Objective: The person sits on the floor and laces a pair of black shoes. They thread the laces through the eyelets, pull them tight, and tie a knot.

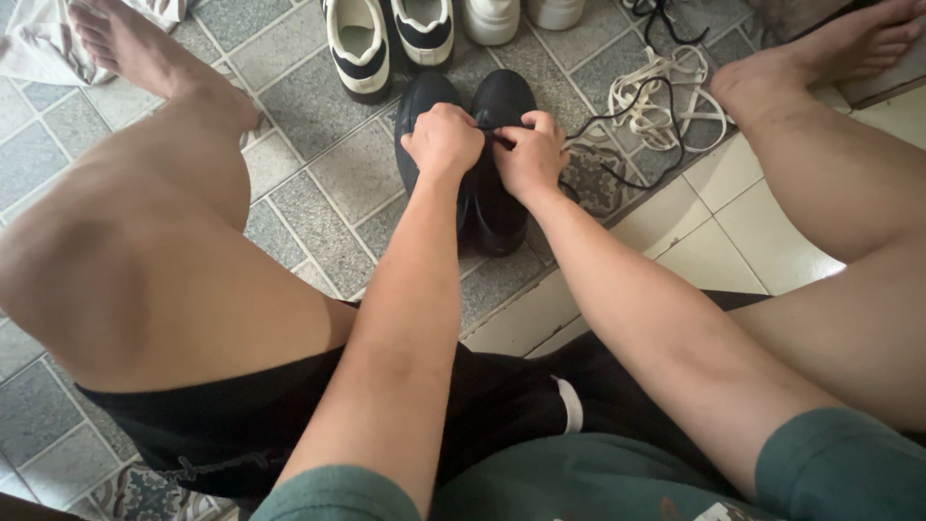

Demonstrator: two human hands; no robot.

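Observation:
A pair of black shoes [502, 207] stands side by side on the grey tiled floor between my bare legs. My left hand [442, 140] and my right hand [528, 151] rest on top of the shoes, both closed around a black lace [498, 135] at the middle of the right-hand shoe. A loose end of the black lace [617, 135] trails off to the right over the tiles. The tops of the shoes are mostly hidden under my fists.
Black-and-white sneakers [386, 39] and white shoes [521, 14] stand beyond the black pair. Loose white laces [666, 92] lie in a heap at the right. My bare feet [830, 58] flank the shoes. A low step of cream tiles [733, 232] runs diagonally.

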